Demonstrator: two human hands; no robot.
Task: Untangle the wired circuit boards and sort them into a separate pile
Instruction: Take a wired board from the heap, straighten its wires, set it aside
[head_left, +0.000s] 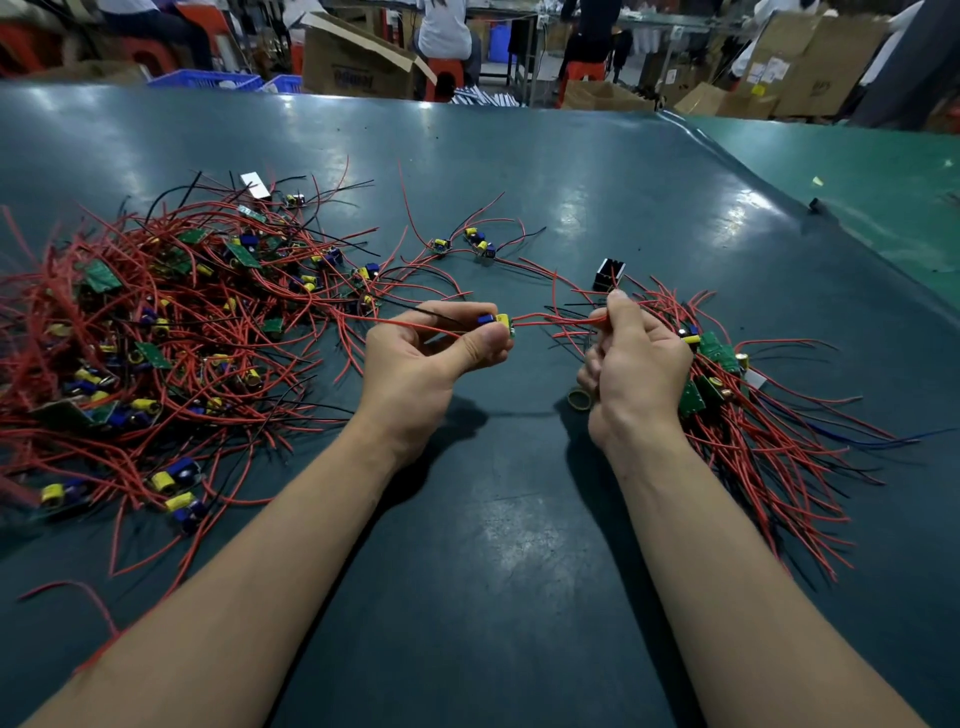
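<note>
One small circuit board (500, 321), carrying a blue and a yellow part, is pinched between the thumb and fingers of the left hand (426, 358), held just above the surface (519, 519) near the middle of the view. A red wire (550, 318) runs from the board toward 3 o'clock into the right hand (636, 364), whose thumb and curled fingers pinch it; the two hands are near each other but apart. At 9 o'clock from the left hand lies a big tangled heap (171, 332) of red and black wires with green boards. At 4 o'clock from the right hand, touching its outer edge, sits a smaller bundle (753, 415) of boards whose wires fan outward. A few loose boards (475, 241) lie at 12 o'clock, and a small black block (608, 274) stands just beyond the right thumb. The surface is a dark green, glossy mat. Beyond its far edge are cardboard boxes (353, 62), blue crates (208, 80), red stools (447, 73) and seated people (444, 28).
</note>
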